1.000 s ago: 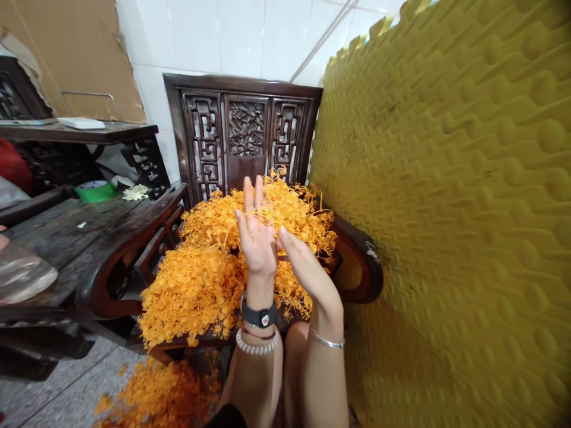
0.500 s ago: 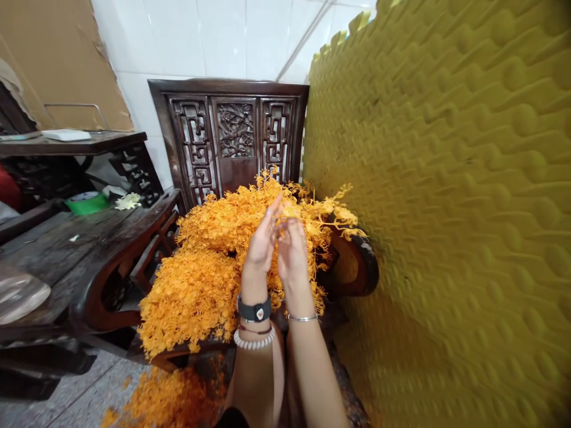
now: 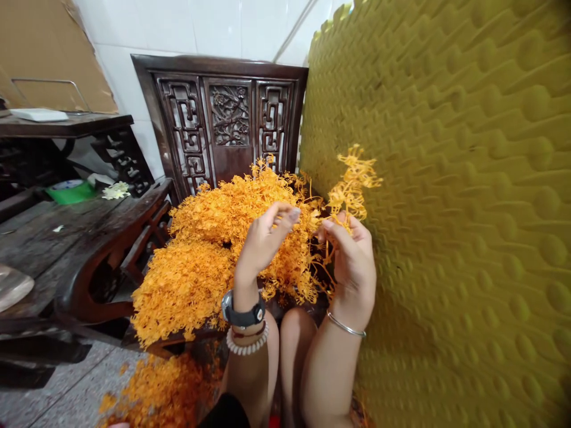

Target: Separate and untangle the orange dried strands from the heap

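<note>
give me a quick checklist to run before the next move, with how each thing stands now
1. Right hand has the orange sprig: ok, pinched between thumb and fingers.
2. Left hand free: cannot tell, its fingers are curled and may hide a small piece.
3. Sprig separate from the orange pile: cannot tell, strands overlap near the right hand.
4. All orange pieces on the carved wooden chair: not ok, more lie below the seat.
5. Yellow foam mat upright: ok.
</note>
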{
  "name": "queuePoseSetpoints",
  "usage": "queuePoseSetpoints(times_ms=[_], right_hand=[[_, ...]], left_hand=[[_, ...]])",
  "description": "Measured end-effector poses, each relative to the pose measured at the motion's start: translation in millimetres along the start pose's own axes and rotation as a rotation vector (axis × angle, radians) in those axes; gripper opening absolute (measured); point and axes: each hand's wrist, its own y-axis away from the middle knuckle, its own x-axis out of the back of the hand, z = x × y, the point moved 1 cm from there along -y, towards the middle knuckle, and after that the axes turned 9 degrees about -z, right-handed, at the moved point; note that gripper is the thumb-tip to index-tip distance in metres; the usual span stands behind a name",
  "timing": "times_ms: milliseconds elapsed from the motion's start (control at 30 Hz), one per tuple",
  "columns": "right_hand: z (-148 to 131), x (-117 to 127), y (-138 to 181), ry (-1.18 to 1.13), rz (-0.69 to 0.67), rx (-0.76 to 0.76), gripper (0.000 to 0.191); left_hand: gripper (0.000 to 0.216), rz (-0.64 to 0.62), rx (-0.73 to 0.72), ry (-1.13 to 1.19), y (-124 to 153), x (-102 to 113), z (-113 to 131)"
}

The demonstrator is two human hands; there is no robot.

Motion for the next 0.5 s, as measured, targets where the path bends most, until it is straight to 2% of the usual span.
queuePoseSetpoints(times_ms=[100,200,267,333,500], right_hand=[[-4,-10,2,-0.019,0.023,-0.019,0.022],[-3,-19,2,-0.041,0.031,-0.080,0.027],[-2,-22,2,-0.065,-0.001,-0.130,0.031],[-2,-21,2,-0.094,-0.050,-0.167,0.028],[-3,-15,2,-0.142,-0.160,-0.125,0.026]], left_hand=[[0.028,-0.078,-0.029,-0.149,-4,-13,-2],[0.025,0.011,-0.080,-0.146,-7,-23,-1],[0.025,0.065,-0.097,-0.171,-8,-25,-1],[0.029,0.055,-0.104,-0.172,-7,-23,-1],[0.040,0.006,-0.140,-0.081,-5,-21,0]])
